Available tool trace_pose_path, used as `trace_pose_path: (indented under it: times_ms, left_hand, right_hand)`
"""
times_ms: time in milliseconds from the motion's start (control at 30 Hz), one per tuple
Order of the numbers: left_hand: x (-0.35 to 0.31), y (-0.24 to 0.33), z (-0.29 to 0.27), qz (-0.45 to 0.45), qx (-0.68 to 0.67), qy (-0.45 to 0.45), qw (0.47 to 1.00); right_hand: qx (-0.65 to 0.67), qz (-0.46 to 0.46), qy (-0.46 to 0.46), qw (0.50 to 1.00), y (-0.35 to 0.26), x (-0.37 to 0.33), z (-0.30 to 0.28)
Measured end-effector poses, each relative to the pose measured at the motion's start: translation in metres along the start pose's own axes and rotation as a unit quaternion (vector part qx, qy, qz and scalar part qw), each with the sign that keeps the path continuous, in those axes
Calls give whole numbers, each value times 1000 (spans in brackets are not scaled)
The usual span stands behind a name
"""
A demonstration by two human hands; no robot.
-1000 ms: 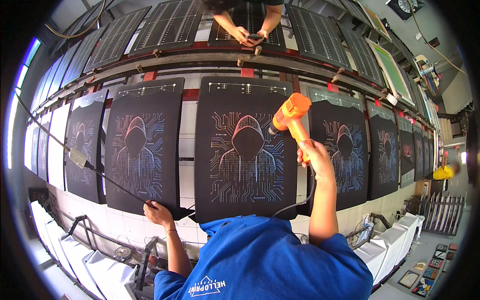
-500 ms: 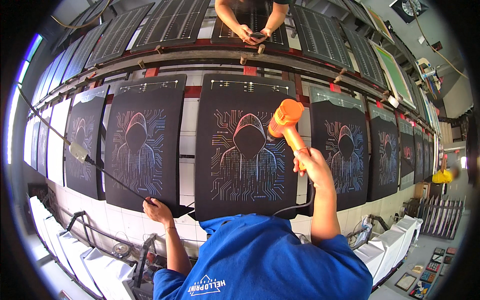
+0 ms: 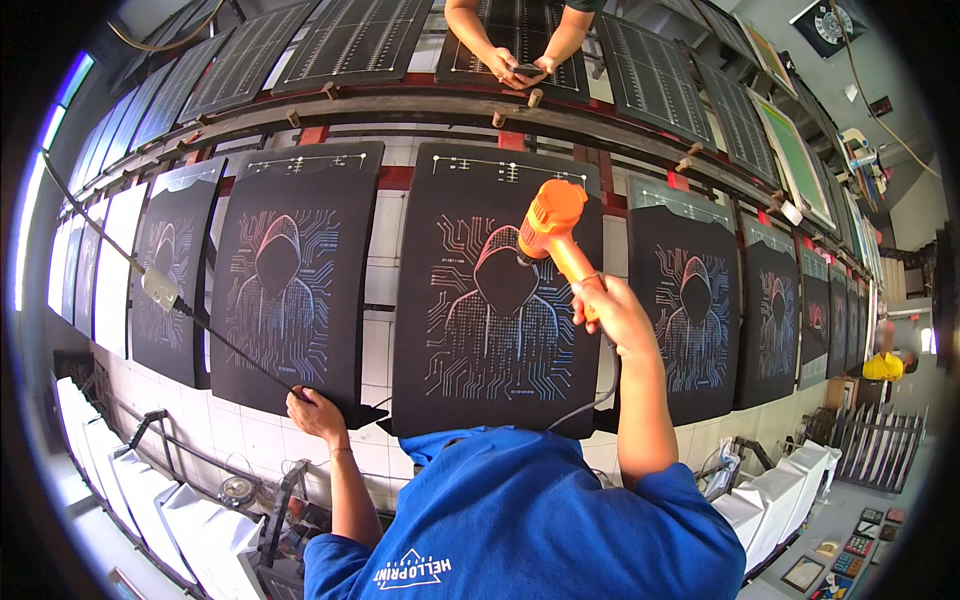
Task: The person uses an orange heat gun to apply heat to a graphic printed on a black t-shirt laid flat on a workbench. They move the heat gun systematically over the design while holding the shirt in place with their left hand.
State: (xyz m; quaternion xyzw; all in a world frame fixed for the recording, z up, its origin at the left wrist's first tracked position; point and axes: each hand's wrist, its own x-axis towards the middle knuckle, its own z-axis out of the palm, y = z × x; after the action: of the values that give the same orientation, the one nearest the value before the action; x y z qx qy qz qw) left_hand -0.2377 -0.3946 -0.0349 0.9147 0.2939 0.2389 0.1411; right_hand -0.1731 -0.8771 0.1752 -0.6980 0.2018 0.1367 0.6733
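My right hand is closed round the handle of an orange heat gun. Its nozzle points down over the upper part of the print on the middle black T-shirt, near the hooded figure's head. The shirt lies flat on a board, its print a hooded figure among circuit lines. My left hand pinches a dark cable at the lower right of the neighbouring black T-shirt. That cable runs up left to a pale plug connector. A thinner cord trails from the heat gun's handle toward my body.
More printed black shirts lie on boards in a row both ways. Beyond a wooden rail, a person's hands hold a phone over dark boards. White panels stand at lower left. Far right, someone in yellow is visible.
The heat gun in my right hand has swung left and slightly up over the middle shirt's print. My left hand keeps its hold on the cable. The whole view has shifted a little.
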Motion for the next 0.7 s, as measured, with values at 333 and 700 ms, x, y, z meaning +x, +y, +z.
trace_pose_path:
  times_ms: [333, 700]
  left_hand:
    - [3, 7, -1, 5, 2, -2, 1000]
    - [-1, 6, -4, 12, 9, -5, 1000]
  right_hand:
    - [-8, -60, 34, 998, 5, 44, 11]
    - [35, 33, 42, 998, 24, -47, -8]
